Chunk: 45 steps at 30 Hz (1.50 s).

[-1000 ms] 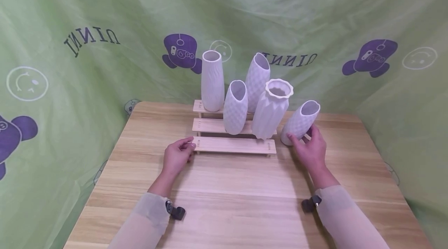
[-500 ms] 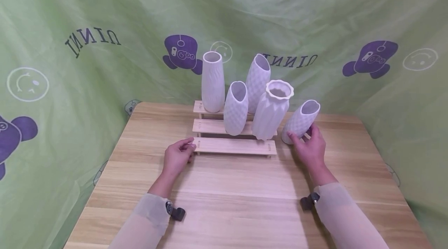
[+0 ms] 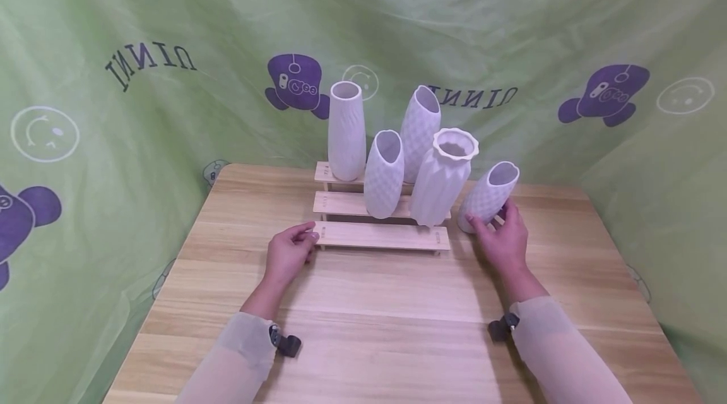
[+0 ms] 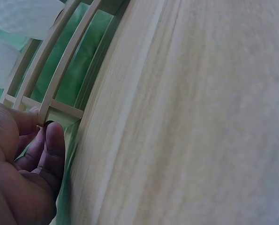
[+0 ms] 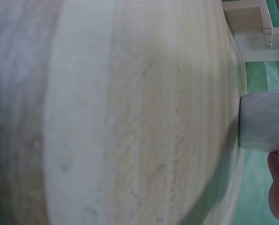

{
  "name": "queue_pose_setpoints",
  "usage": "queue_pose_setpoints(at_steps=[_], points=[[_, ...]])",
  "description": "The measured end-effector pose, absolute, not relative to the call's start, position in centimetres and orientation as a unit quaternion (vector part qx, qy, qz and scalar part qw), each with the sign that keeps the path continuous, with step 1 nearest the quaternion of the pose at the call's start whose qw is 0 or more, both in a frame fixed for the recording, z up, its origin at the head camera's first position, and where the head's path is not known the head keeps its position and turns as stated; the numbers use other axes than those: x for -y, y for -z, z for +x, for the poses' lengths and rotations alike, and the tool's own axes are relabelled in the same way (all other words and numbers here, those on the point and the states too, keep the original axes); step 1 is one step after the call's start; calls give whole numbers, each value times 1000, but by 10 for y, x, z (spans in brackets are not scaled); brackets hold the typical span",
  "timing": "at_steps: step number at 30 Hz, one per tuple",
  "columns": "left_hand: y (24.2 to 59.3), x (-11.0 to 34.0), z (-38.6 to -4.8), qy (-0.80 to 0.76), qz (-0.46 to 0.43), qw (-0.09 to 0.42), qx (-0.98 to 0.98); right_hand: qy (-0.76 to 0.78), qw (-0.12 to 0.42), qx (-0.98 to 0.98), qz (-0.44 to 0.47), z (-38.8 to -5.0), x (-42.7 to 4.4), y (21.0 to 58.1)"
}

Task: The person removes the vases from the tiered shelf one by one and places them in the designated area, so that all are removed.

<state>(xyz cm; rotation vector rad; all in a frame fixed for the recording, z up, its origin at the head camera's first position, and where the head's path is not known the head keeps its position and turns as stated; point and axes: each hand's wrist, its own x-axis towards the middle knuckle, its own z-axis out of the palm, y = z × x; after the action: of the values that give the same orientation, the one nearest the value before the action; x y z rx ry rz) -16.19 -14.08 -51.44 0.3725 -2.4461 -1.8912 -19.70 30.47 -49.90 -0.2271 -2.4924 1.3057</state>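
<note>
My left hand (image 3: 288,257) pinches the left end of the lowest board of a three-tier wooden display stand (image 3: 380,235); the left wrist view has thumb and fingers at the board's end (image 4: 44,115). My right hand (image 3: 505,241) grips a white diamond-textured vase (image 3: 487,201) low on its right side, its base on the table right of the stand. In the right wrist view the thumb meets the vase (image 5: 266,122); the other fingers are mostly hidden. A tall white vase (image 3: 346,132) and a slant-mouthed vase (image 3: 419,126) stand on the top tier.
On the middle tier stand another slant-mouthed vase (image 3: 383,180) and a pleated vase with a scalloped rim (image 3: 440,183), close to the gripped vase. The wooden table (image 3: 363,328) reaches back to a green printed curtain (image 3: 227,101), which also hangs on both sides.
</note>
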Motion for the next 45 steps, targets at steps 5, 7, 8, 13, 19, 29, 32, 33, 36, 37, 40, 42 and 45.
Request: queue_pose_setpoints(at_steps=[5, 7, 8, 13, 19, 29, 32, 33, 36, 37, 40, 42, 45], points=[[515, 140, -162, 604, 120, 12, 788, -442, 163, 878, -78, -195, -305, 499], [514, 140, -162, 603, 119, 12, 789, -439, 164, 880, -78, -195, -305, 499], [515, 140, -162, 603, 118, 12, 789, -437, 164, 881, -79, -194, -305, 500], [516, 140, -161, 604, 119, 11, 788, -430, 168, 884, -78, -192, -307, 501], [516, 141, -161, 602, 121, 6, 790, -426, 184, 883, -74, -188, -308, 503], [517, 142, -163, 608, 114, 11, 786, -432, 233, 868, -73, -185, -306, 501], [518, 142, -163, 607, 114, 14, 786, -430, 247, 865, -76, -183, -305, 499], [518, 142, -163, 607, 114, 14, 787, -429, 250, 865, -78, -182, -305, 498], [519, 142, -163, 606, 115, 16, 787, -426, 259, 863, -81, -180, -303, 495], [519, 142, -164, 606, 115, 16, 787, -426, 261, 862, -82, -180, -302, 494], [519, 142, -164, 605, 112, 19, 788, -426, 271, 859, -80, -178, -300, 491], [519, 142, -164, 604, 110, 21, 789, -427, 279, 857, -78, -176, -298, 489], [520, 142, -163, 605, 108, 20, 789, -430, 289, 852, -75, -174, -294, 487]])
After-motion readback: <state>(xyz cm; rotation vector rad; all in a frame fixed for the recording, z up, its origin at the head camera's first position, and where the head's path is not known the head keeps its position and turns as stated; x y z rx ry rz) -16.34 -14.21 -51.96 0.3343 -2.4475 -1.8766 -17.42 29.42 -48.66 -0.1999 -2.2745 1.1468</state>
